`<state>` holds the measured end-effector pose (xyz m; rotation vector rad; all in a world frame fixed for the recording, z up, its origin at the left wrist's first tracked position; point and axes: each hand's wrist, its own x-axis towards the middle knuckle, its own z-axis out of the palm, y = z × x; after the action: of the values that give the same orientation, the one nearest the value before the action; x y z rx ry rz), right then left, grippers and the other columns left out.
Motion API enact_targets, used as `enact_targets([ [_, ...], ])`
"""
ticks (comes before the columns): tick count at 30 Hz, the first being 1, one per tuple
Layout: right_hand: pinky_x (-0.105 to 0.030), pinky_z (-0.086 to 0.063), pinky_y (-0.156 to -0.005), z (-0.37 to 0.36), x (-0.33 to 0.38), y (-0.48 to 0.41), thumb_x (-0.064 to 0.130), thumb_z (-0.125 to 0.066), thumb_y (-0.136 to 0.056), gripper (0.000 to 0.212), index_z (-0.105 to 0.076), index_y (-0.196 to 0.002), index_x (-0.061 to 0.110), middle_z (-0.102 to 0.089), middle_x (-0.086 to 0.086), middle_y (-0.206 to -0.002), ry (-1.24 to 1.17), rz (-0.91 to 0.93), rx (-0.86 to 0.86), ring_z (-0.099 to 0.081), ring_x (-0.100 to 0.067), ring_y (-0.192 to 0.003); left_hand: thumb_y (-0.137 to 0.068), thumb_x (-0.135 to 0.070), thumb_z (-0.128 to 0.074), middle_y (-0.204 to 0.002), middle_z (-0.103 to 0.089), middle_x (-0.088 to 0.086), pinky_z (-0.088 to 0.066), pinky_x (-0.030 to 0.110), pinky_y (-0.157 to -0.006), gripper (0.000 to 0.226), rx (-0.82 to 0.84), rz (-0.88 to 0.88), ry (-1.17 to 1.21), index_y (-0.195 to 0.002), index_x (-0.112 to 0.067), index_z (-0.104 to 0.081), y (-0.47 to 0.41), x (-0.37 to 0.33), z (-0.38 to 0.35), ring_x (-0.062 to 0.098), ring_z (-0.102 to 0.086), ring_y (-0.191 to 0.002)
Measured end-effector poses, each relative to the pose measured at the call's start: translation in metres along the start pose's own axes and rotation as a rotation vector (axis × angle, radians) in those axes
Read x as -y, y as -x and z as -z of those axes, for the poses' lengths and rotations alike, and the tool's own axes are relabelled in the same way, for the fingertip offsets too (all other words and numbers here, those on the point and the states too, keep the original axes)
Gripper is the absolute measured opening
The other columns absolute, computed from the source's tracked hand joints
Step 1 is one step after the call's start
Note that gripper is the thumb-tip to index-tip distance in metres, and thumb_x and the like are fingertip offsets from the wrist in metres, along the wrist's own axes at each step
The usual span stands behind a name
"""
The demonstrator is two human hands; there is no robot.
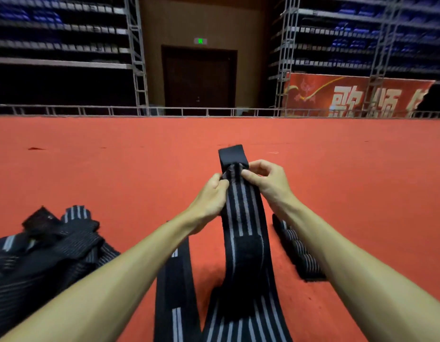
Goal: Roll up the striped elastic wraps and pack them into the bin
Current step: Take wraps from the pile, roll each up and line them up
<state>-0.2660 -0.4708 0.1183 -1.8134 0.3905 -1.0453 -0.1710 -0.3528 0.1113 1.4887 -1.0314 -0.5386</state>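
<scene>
A loose heap of wraps (48, 245) lay at the left on the red carpet (90, 169), seemingly awaiting rolling. The left hand (210, 201) and right hand (265, 178) each pinched an edge of the striped wrap (241, 211) near its black end, holding it taut above the carpet, probably to start a tight roll; finished rolls (297, 250) lined up to the right, with no bin visible

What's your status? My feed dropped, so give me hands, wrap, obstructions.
Left hand, right hand both pinching striped wrap near its black end. Wrap mostly unrolled, trailing back toward the camera. No bin in view; nothing blocking the hands.
</scene>
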Motion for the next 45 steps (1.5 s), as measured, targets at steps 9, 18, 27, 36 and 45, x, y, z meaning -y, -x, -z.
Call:
enact_targets([
  [9, -0.032, -0.036, -0.057, 0.015, 0.111, 0.061, 0.027, -0.068, -0.081, 0.013, -0.060, -0.076, 0.019, -0.058, -0.007, -0.074, -0.236, 0.007, 0.138, -0.052, -0.025, -0.066, -0.098, -0.014, -0.037, -0.089, -0.067, 0.013, -0.049, 0.032, -0.066, 0.026, 0.242, 0.020, 0.212, -0.104, -0.008, -0.061, 0.090, -0.102, 0.026, 0.023, -0.062, -0.076],
  [18, -0.025, -0.054, -0.059, 0.007, 0.149, 0.057, 0.016, -0.061, -0.091, 0.010, -0.063, -0.090, 0.006, -0.067, -0.007, -0.080, -0.364, -0.010, 0.182, -0.063, -0.015, -0.065, -0.099, -0.017, -0.042, -0.096, -0.063, 0.016, -0.051, 0.029, -0.054, 0.026, 0.309, -0.086, 0.327, -0.116, -0.003, -0.055, 0.097, -0.119, 0.036, 0.024, -0.059, -0.073],
  [27, -0.020, -0.037, -0.042, -0.028, 0.045, 0.030, 0.018, -0.062, -0.093, 0.016, -0.065, -0.101, 0.005, -0.062, -0.004, -0.082, -0.232, -0.241, 0.148, -0.055, -0.007, -0.053, -0.102, -0.019, -0.040, -0.098, -0.065, 0.004, -0.052, 0.023, -0.068, 0.020, -0.144, 0.000, 0.182, -0.116, -0.010, -0.051, 0.035, -0.014, 0.021, 0.011, -0.063, -0.081],
  [36, -0.030, -0.055, -0.070, -0.045, -0.081, 0.015, 0.010, -0.059, -0.094, 0.019, -0.067, -0.111, 0.008, -0.070, -0.013, -0.107, -0.292, -0.387, 0.098, -0.068, -0.020, -0.087, -0.100, -0.012, -0.040, -0.099, -0.063, -0.007, -0.046, 0.012, -0.069, 0.020, -0.149, 0.015, 0.046, -0.107, -0.023, -0.055, -0.017, 0.093, 0.011, -0.001, -0.061, -0.085],
  [45, -0.038, -0.055, -0.084, -0.060, -0.179, 0.045, 0.003, -0.062, -0.089, 0.022, -0.068, -0.110, 0.006, -0.072, -0.011, -0.107, -0.333, -0.402, 0.066, -0.068, -0.025, -0.100, -0.096, -0.003, -0.049, -0.095, -0.069, -0.013, -0.048, 0.009, -0.067, 0.029, -0.176, 0.083, 0.159, -0.107, -0.027, -0.061, -0.013, 0.175, -0.003, -0.005, -0.066, -0.081],
])
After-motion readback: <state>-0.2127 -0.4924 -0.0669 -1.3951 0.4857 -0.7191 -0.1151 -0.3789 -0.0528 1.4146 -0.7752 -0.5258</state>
